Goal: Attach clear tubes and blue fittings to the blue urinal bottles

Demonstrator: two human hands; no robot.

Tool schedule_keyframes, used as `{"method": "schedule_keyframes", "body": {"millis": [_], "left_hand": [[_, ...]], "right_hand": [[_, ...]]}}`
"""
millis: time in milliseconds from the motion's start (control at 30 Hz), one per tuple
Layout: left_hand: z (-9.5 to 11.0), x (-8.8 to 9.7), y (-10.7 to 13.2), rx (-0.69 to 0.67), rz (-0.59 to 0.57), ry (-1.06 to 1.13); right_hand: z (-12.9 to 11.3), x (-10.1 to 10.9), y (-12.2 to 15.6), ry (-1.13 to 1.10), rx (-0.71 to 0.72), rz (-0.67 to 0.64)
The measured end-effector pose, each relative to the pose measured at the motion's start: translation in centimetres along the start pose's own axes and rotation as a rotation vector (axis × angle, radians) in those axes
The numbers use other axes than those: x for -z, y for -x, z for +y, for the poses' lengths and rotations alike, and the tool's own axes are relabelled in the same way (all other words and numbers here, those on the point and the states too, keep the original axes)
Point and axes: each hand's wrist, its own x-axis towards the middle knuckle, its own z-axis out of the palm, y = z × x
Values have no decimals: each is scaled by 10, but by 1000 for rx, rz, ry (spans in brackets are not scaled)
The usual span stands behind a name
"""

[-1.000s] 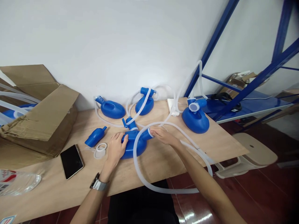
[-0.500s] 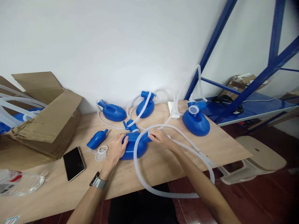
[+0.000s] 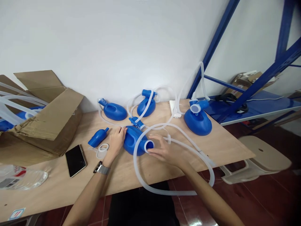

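Note:
My left hand (image 3: 117,138) is closed on the handle side of a blue plastic urinal bottle (image 3: 133,141), which lies tilted on the table. Its round white-rimmed mouth (image 3: 149,146) faces right, toward me. Beside that mouth is my right hand (image 3: 163,150), its thumb and fingers spread apart; whether a fingertip touches the rim I cannot tell. A clear hose (image 3: 136,163) loops across the bottle's front and over my right forearm. Just behind the bottle lies a blue spout piece (image 3: 136,122). To the left are another blue spout piece (image 3: 98,137) and a white ring (image 3: 103,147) with a translucent cap (image 3: 101,154).
Several blue bottles with hoses, such as one at right (image 3: 198,121), stand along the back. At left are an open carton (image 3: 58,122), a phone (image 3: 75,160) and a water bottle (image 3: 25,178). A white power strip (image 3: 174,108), blue rack (image 3: 213,47) and stool (image 3: 263,153) are rightward.
The bottle has turned so its mouth faces me. My right hand has loosened from the neck and its fingers have spread. The spout piece behind has tipped over.

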Motion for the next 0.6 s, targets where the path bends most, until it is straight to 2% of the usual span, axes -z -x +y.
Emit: {"method": "schedule_keyframes", "body": {"millis": [100, 233, 300, 367, 467, 533, 600], "left_hand": [[13, 10, 0, 41, 17, 53], [46, 51, 24, 33, 28, 112], [68, 71, 47, -93, -32, 100], [87, 81, 71, -270, -102, -7], [106, 80, 97, -400, -98, -298], [112, 75, 104, -405, -103, -442], [117, 69, 105, -386, -129, -537]], "right_hand": [[-3, -13, -3, -157, -24, -27], [-4, -38, -8, -261, -31, 42], [-6, -56, -8, -309, -33, 105], [-7, -74, -8, -377, -42, 154], [-7, -94, -14, -451, -43, 193], [-5, -98, -22, -460, -19, 120], [-2, -99, -33, -468, 24, -6]]}}
